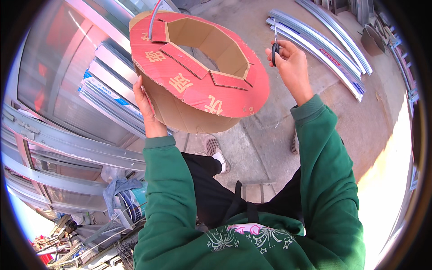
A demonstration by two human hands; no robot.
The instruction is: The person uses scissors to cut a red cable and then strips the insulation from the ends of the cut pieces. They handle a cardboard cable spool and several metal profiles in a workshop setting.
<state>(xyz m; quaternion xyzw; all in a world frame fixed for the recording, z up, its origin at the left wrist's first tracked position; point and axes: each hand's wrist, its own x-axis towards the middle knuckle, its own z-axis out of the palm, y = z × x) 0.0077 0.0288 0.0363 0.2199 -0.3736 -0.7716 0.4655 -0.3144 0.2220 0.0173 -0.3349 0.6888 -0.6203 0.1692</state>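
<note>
cardboard ring (pixel 199 82), between hands (pixel 146 108) (pixel 290 63), scissors (pixel 275 47) (right)

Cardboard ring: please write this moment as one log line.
left hand: holds cardboard ring | right hand: holds scissors | scissors: apart from ring

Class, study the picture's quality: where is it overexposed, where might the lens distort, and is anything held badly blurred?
Head view: sunlit floor at right washes out nearly white; head view: metal strips at upper right look bowed, probably partly fisheye distortion; head view: the red-topped cardboard ring and scissors show no heavy blur.
</note>
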